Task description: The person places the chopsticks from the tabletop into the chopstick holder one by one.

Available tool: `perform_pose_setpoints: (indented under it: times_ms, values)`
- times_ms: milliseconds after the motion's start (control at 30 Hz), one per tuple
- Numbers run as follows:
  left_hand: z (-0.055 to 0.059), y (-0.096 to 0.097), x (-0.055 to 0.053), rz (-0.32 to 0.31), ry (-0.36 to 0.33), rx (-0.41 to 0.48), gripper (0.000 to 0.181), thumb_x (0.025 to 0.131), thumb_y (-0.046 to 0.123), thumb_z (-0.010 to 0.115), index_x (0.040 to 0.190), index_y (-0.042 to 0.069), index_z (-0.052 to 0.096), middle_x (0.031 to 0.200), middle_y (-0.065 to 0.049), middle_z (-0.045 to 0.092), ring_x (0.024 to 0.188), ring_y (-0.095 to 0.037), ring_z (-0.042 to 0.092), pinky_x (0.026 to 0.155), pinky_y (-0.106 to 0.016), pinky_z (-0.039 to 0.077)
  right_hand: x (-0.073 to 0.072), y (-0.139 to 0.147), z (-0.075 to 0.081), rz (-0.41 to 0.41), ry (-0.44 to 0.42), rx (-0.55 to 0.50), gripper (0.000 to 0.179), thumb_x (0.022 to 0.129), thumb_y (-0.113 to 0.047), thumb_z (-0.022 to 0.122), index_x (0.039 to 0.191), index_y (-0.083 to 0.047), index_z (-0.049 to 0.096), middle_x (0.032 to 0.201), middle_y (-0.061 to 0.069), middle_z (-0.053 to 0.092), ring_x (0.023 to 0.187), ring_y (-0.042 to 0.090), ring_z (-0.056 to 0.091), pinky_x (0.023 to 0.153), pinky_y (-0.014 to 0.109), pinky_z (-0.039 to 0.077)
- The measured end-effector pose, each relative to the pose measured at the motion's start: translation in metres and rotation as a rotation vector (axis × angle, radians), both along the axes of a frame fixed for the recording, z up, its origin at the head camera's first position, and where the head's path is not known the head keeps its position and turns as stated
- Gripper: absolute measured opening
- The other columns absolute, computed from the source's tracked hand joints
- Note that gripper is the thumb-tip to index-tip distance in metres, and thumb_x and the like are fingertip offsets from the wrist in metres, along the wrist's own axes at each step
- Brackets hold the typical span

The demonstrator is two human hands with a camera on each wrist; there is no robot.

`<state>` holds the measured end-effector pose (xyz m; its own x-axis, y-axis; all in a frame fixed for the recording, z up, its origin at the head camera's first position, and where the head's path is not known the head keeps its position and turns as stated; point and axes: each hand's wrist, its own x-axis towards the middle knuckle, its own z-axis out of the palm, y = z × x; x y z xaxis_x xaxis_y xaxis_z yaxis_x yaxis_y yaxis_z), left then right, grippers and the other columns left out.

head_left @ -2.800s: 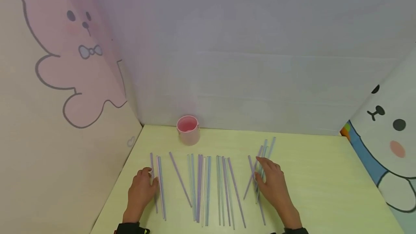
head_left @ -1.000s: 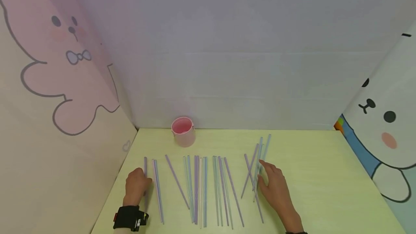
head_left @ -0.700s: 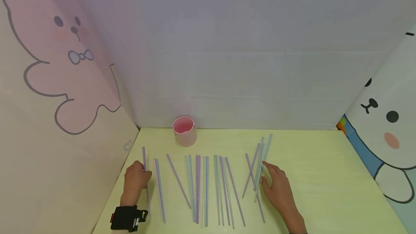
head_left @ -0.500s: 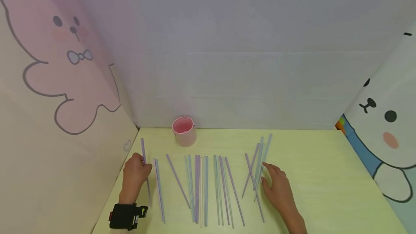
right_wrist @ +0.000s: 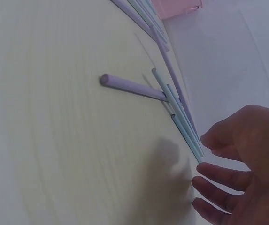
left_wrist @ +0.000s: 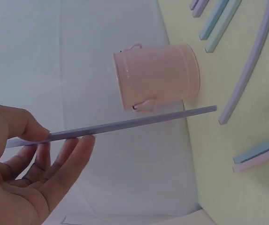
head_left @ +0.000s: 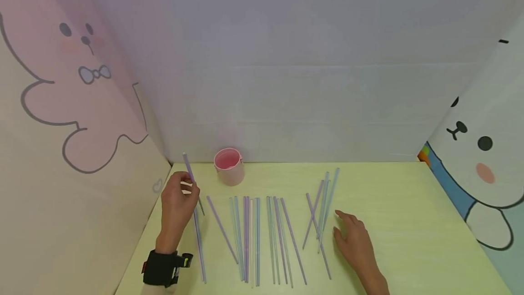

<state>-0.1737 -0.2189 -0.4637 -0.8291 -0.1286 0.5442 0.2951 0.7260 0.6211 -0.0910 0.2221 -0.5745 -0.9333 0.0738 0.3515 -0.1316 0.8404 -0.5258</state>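
My left hand [head_left: 178, 201] pinches a thin purple stick [left_wrist: 139, 123] between thumb and fingers, raised above the table's left side and tilted. In the left wrist view its far end reaches past the pink bucket [left_wrist: 157, 77]. Below that hand a pink and blue pair of sticks [head_left: 199, 245] lies side by side. My right hand [head_left: 355, 240] hovers at the right with fingers relaxed and holds nothing. Just left of its fingertips lies a crossed heap of purple, blue and green sticks [right_wrist: 176, 105].
Several pastel sticks [head_left: 257, 240] lie roughly parallel across the middle of the yellow table [head_left: 409, 222]. A slanted purple stick [head_left: 222, 230] lies left of them. Behind stands a pale curtain wall [head_left: 307, 81], with cartoon-printed side panels [head_left: 487, 149] around the table.
My left hand took hold of the leftmost purple stick, lifted it and carried it away from me and slightly right. My right hand drew off the crossed heap, a little to the right.
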Motion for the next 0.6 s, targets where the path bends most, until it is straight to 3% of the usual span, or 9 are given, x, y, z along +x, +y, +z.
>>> perform_pose_setpoints:
  times_ms: [200,333,500,600]
  values:
    - [0.011,0.014,-0.014,-0.047,0.146,0.050,0.023,0.085,0.000,0.067,0.107,-0.001,0.059,0.096,-0.009,0.063,0.081,-0.019,0.066,0.063,-0.044,0.063,-0.001,-0.005,-0.002,-0.010,-0.004,0.025,0.041,0.079,-0.006,0.073,0.119,0.001,0.066,0.111,0.023,0.066,0.101,0.045,0.057,0.079,0.059,0.051]
    - [0.016,0.023,-0.022,-0.087,0.193,0.077,0.023,0.086,0.000,0.067,0.107,-0.002,0.059,0.097,-0.010,0.062,0.086,-0.020,0.066,0.065,-0.044,0.063,-0.003,-0.007,-0.005,-0.016,-0.001,0.052,0.038,0.078,-0.007,0.074,0.115,-0.001,0.068,0.109,0.022,0.067,0.099,0.045,0.057,0.075,0.058,0.052]
    - [0.019,0.034,-0.029,-0.105,0.240,0.113,0.023,0.085,-0.002,0.069,0.106,-0.002,0.060,0.095,-0.011,0.063,0.088,-0.023,0.066,0.070,-0.029,0.063,-0.004,-0.007,-0.009,-0.022,0.014,0.060,0.035,0.076,-0.006,0.075,0.111,-0.001,0.070,0.106,0.020,0.068,0.096,0.043,0.058,0.070,0.057,0.053]
    - [0.020,0.039,-0.035,-0.115,0.279,0.143,0.022,0.085,-0.004,0.069,0.105,-0.003,0.061,0.094,-0.012,0.063,0.088,-0.023,0.066,0.071,-0.035,0.064,-0.004,-0.008,-0.010,-0.025,0.025,0.058,0.033,0.076,-0.005,0.075,0.108,-0.002,0.072,0.105,0.019,0.067,0.094,0.043,0.058,0.069,0.056,0.053]
